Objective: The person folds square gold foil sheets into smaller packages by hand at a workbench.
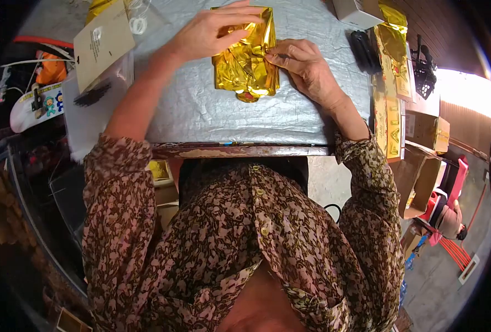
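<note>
Patterned blouse [245, 243] fills the bottom of the view, sleeves running up to both hands. Table [201, 110] is beyond it, top covered with a crinkled silver-grey sheet, worn front edge showing. Stack of gold foil packs [392, 94] lies along the table's right edge, with cardboard boxes [428, 133] off the table beside it.

Gold foil packet [244, 66] sits mid-table toward the far side, crumpled, lying flat on the sheet.

Left hand [212, 30] is on the packet's upper left part. Palm is down, fingers mostly straight and close together, laid across the top edge. It's pressing, not gripping.

Right hand [306, 66] is at the packet's right edge. Thumb and forefinger are pinched on the foil fold, other fingers loosely curled alongside, heel of the hand on the table.

Brown card [103, 41] lies at the table's far left, well apart from the packet. Black object [361, 50] sits between the right hand and the gold stack; can't tell what it is.
</note>
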A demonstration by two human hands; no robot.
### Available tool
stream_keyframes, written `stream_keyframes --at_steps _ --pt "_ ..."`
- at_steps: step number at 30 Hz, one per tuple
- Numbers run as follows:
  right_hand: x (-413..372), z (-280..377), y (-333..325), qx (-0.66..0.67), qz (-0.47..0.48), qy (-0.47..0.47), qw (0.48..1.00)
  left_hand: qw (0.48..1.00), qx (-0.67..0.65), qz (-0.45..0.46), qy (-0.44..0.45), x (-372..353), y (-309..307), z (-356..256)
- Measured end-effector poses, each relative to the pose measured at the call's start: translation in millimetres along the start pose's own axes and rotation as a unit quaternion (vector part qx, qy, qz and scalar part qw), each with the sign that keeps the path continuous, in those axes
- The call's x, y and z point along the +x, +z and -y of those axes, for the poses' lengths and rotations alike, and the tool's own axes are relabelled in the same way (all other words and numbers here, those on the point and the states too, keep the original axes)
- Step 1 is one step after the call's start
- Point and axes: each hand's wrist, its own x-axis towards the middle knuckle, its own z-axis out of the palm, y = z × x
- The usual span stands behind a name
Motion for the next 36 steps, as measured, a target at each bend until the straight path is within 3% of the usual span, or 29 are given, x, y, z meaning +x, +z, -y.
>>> stream_keyframes --at_steps 2,4,7,10,17,19,26,29,31,32,34,36 --pt "0 0 1 -0.01 -0.003 -0.001 1.0 1.0 -0.017 0.002 -0.001 -17 -20 3" --pt "-2 -1 0 -0.021 -0.003 -0.001 1.0 0.994 0.03 0.085 0.061 -38 -35 8" --pt "-2 -3 1 -0.003 -0.001 -0.002 1.0 0.988 0.088 0.11 0.059 -44 -44 -22" --pt "-1 -4 0 0.003 0.0 -0.006 1.0 0.978 0.114 0.136 0.105 -42 -43 -23" --pt "-4 -4 -3 0.009 0.012 0.004 1.0 0.954 0.178 0.214 0.111 -24 -38 -47" --pt "-3 -4 -5 0.018 0.015 0.002 1.0 0.915 0.213 0.339 0.055 -13 -37 -57" --pt "-5 -7 -5 0.019 0.019 0.014 1.0 0.932 0.289 0.171 0.137 -33 -11 -50" --pt "-5 -10 -5 0.027 0.023 0.018 0.999 0.966 0.213 0.1 0.107 -43 -10 -48" --pt "-4 -10 -6 0.037 0.028 0.02 0.999 0.994 0.085 0.066 0.001 -49 -10 -46" --pt "-4 -9 -5 0.044 0.016 0.027 0.999 0.994 0.086 0.066 0.004 -48 -12 -47" --pt "-2 -9 -6 0.05 0.003 0.032 0.998 0.99 0.003 0.065 -0.128 -47 -15 -50" --pt "-2 -8 -9 0.062 0.021 0.043 0.997 0.989 0.002 0.062 -0.136 -46 -14 -49"
